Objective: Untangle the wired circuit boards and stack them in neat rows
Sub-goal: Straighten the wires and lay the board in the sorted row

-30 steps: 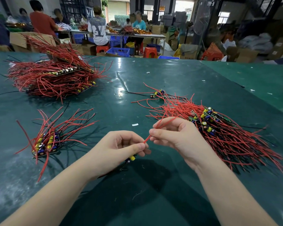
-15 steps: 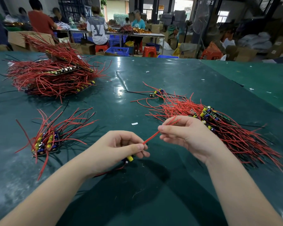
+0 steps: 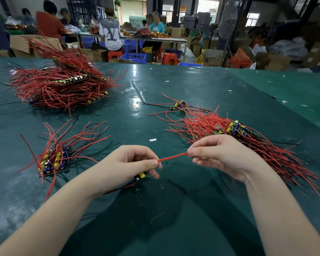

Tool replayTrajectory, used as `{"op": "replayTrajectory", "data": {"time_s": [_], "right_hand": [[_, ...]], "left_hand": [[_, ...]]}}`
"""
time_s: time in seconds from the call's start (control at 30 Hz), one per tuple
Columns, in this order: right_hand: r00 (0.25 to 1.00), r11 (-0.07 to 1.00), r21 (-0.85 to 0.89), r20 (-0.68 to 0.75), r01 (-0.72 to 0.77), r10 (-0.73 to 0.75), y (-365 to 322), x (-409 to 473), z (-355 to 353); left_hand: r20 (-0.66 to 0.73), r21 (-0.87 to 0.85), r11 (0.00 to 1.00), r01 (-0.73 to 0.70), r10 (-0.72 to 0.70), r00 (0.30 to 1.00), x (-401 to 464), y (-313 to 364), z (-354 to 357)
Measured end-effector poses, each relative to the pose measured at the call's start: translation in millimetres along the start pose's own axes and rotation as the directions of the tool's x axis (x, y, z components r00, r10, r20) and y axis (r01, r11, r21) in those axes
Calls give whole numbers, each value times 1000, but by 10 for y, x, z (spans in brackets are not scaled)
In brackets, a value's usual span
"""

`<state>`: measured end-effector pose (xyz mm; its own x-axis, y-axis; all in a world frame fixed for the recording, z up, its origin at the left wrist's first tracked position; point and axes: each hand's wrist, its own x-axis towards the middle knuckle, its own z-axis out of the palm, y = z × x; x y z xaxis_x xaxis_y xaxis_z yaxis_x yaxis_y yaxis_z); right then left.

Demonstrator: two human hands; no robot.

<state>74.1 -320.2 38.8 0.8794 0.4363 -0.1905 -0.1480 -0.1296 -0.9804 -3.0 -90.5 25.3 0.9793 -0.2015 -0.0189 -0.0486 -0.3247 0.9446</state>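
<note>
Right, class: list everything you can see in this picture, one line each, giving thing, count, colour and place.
Table: one, dark green, fills foreground.
Big pile of wired boards: one, red wires, far left.
Small stack of boards: one, red and black wires, near left.
Tangled heap: one, red wires, right.
Loose boards: a few, centre.
Stools: several, orange-red, beyond table.
Crate: one, blue, beyond table.
Workers: several, background.
Red wire: one, stretched between hands.
Left hand: pinches wire, holds a board.
Right hand: pinches wire.

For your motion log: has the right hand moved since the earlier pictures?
Yes. The right hand has drawn rightward from the left hand, exposing more red wire; the white scrap marks the table.
</note>
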Motion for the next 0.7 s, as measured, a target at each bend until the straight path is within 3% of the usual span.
{"op": "replayTrajectory", "data": {"time_s": [0.33, 0.57, 0.7], "right_hand": [[995, 970, -239, -88, 33, -55, 91, 57, 139], [997, 998, 7, -40, 64, -64, 28, 27, 47], [997, 996, -74, -66, 41, -46, 74, 43, 85]], "left_hand": [[67, 86, 996, 1, -7, 998, -12, -3, 22], [-57, -13, 999, -49, 48, 997, -6, 46, -46], [21, -6, 999, -43, 43, 999, -33, 66, 9]]}}
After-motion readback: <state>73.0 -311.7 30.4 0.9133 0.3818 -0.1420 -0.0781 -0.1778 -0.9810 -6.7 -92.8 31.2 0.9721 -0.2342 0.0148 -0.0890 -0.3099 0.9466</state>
